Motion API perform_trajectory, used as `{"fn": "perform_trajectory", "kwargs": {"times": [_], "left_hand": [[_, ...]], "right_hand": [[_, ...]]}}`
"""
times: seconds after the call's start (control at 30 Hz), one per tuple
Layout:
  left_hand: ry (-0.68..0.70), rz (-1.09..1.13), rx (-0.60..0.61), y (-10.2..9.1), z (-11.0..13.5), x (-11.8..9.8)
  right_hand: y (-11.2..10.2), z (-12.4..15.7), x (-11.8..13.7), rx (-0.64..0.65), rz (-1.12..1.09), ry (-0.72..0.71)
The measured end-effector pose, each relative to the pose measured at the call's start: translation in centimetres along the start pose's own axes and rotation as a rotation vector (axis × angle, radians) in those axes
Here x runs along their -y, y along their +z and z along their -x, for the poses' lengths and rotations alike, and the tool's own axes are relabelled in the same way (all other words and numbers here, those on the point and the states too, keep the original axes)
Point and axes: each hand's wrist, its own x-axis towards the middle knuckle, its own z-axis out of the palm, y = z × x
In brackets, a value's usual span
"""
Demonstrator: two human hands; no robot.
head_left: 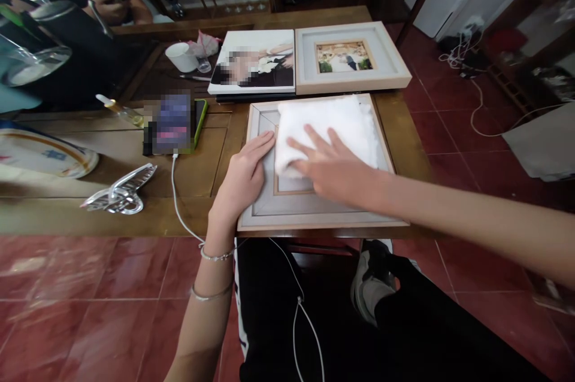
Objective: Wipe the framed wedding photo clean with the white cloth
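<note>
1. Head view, the work: a pale picture frame (pixel 305 208) lies flat on the brown tabletop (pixel 211 166), close to its near edge. Take this frame as the centre of the clock. A white cloth (pixel 330 118) lies on it, covering most of the inner window and reaching the frame's 12 o'clock side.
2. Head view, left hand: the left hand (pixel 245 172) rests at the frame's 9 o'clock side, fingers together and pointing toward 1 o'clock. Its grip is open, laid on the border rather than closed around it. Two bracelets circle the wrist and forearm.
3. Head view, right hand: the right hand (pixel 335 169) comes in from 4 o'clock and lies palm down on the cloth. Its grip is open, the fingers spread over the fabric; the hand is slightly blurred.
4. Head view, beyond the frame: a white photo panel (pixel 269 64) lies at 11 o'clock and a second frame (pixel 386 64) at 12 to 1 o'clock, side by side.
5. Head view, other things: toward 10 o'clock stand a white cup (pixel 182 57) and, further off, another person's hand (pixel 110 9). Between 9 and 10 o'clock lie a phone (pixel 173 124) with a white cable (pixel 175 193) plugged in, and a dropper bottle (pixel 126 112). A shiny hair clip (pixel 121 190) lies near 9 o'clock.
</note>
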Motion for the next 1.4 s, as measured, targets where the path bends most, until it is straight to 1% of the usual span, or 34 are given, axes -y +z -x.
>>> {"fn": "perform_trajectory", "kwargs": {"times": [0.07, 0.13, 0.23, 0.3, 0.4, 0.47, 0.57, 0.63, 0.67, 0.77, 0.83, 0.93, 1.03, 1.13, 1.23, 1.3, 1.4], "left_hand": [[0.011, 0.004, -0.009, 0.0, 0.0, -0.2], [0.019, 0.01, -0.013, -0.1, -0.1, -0.5], [0.0, 0.023, -0.021, -0.3, -0.1, -1.1], [-0.033, 0.025, -0.056, -0.3, -0.1, -1.2], [-0.067, 0.007, -0.101, -0.2, 0.0, -1.1], [-0.07, -0.004, -0.096, -0.1, -0.1, -1.0], [-0.036, 0.0, -0.054, -0.1, -0.1, -0.9], [-0.006, -0.001, -0.033, -0.1, -0.2, -0.7], [0.004, -0.006, -0.027, -0.1, -0.1, -0.6], [0.022, -0.024, -0.016, 0.0, -0.1, -0.3], [0.025, -0.024, -0.01, 0.0, -0.1, -0.3], [0.007, -0.002, -0.016, -0.1, -0.1, -0.8], [-0.003, 0.055, -0.033, -0.3, 0.0, -1.4], [0.016, 0.116, -0.043, -0.5, 0.1, -1.3], [0.037, 0.145, -0.066, -0.4, 0.1, -0.7], [0.051, 0.143, -0.078, -0.3, 0.1, -0.3], [0.06, 0.146, -0.082, -0.2, 0.2, 0.1]], "right_hand": [[-0.3, -2.3, -1.5, -0.033, 0.02, 0.048], [-0.6, -4.0, -2.3, -0.072, 0.043, 0.056], [-0.8, -4.7, -2.1, -0.083, 0.081, 0.027], [-0.6, -3.9, -1.4, -0.058, 0.098, -0.012], [-0.2, -1.6, 0.2, -0.023, 0.104, -0.106], [-0.1, 0.3, 1.3, -0.008, 0.074, -0.193], [-0.4, 2.8, 2.3, 0.056, -0.006, -0.303], [-0.7, 4.0, 2.1, 0.08, -0.04, -0.313], [-0.8, 4.4, 1.7, 0.071, -0.046, -0.303], [-0.7, 4.8, -0.3, 0.016, -0.018, -0.207], [-0.4, 4.3, -1.9, -0.006, 0.039, -0.099], [-0.2, 2.3, -3.7, -0.03, 0.107, 0.027], [-0.4, -0.8, -4.0, -0.058, 0.098, 0.074], [-0.7, -3.9, -2.8, -0.101, 0.089, 0.025], [-0.9, -5.7, -0.9, -0.109, 0.106, -0.075], [-0.9, -5.8, 0.4, -0.096, 0.115, -0.117], [-0.8, -4.1, 2.1, -0.076, 0.091, -0.163]]}}
